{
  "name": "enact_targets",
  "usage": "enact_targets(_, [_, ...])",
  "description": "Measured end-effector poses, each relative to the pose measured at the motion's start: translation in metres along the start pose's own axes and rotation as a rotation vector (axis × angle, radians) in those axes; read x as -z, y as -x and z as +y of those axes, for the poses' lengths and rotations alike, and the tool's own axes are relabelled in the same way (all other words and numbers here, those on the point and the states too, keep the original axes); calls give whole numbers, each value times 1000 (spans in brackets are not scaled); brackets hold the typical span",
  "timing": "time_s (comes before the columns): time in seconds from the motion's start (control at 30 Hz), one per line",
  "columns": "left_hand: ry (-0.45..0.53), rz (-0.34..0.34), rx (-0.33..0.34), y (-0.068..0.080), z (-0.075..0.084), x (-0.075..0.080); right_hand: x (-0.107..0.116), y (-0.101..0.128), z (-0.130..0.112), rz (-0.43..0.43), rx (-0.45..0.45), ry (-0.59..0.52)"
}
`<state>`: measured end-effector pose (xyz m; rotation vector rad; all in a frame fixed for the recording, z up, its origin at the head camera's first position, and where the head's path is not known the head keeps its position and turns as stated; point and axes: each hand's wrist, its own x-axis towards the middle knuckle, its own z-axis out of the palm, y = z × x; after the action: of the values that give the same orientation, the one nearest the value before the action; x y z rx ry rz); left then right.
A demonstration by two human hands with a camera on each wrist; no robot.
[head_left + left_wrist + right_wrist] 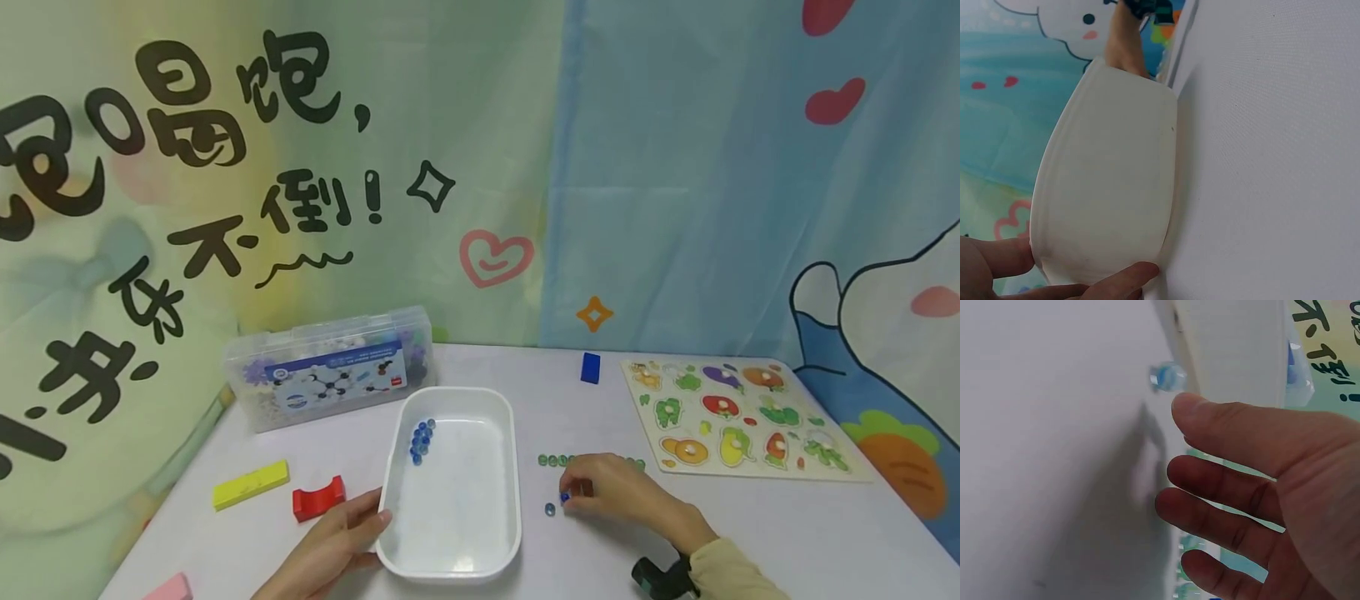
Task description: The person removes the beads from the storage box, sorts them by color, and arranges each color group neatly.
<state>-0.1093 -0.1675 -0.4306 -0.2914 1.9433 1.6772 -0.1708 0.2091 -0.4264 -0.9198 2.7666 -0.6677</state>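
Observation:
In the head view my left hand (337, 537) grips the near left side of a white tray (517, 500), thumb at the rim. The left wrist view shows its fingers (1125, 280) against the tray's outer wall. A small cluster of blue glass marbles (422, 442) lies inside, at the far left. My right hand (618, 492) is right of the tray, pinching a dark blue marble (566, 497) between thumb and forefinger, low over the table. Beside it lies a pale blue marble (550, 509), and behind it runs a row of green marbles (552, 460), partly hidden by the hand.
Behind the tray stands a clear plastic case (330, 367) of molecule-model pieces. Left are a yellow block (251, 485), a red block (318, 499) and a pink block (168, 588). A blue block (590, 367) and vegetable puzzle board (742, 417) lie at the back right.

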Motion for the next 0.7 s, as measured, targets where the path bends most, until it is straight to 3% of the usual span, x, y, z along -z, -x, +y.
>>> enact_targets(0.27, [14, 27, 11, 0, 1, -2, -12, 3, 2, 8, -33, -16])
enact_targets(0.7, [19, 7, -8, 1, 0, -2, -18, 4, -4, 32, -71, 17])
